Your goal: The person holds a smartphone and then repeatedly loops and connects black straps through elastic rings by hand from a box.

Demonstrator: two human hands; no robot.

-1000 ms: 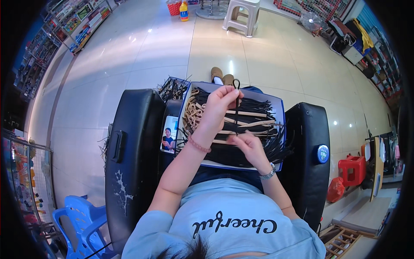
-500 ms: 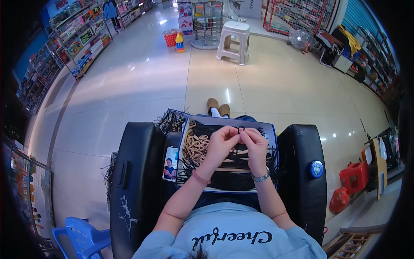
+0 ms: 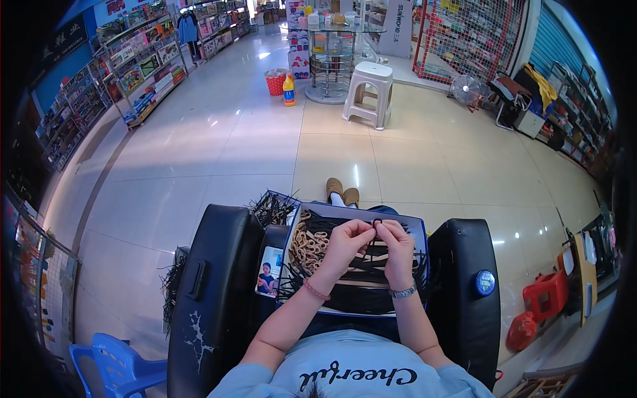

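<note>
phone screen (image 3: 268, 279): lit, between left armrest and box
shelf packages (image 3: 142, 73): colourful, far left
sign (image 3: 397, 26): white upright panel, top centre

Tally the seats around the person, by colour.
White plastic stool: 1
Blue plastic chair: 1
Red plastic stools: 2, one upright, one tipped over lower down
Black armchair under the person: 1
Total: 5

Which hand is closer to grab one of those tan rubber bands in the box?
Left, probably. The tan rubber bands lie on the left side of the box, right beside the left hand. The right hand sits farther right, and both pinch a black cord.
</note>
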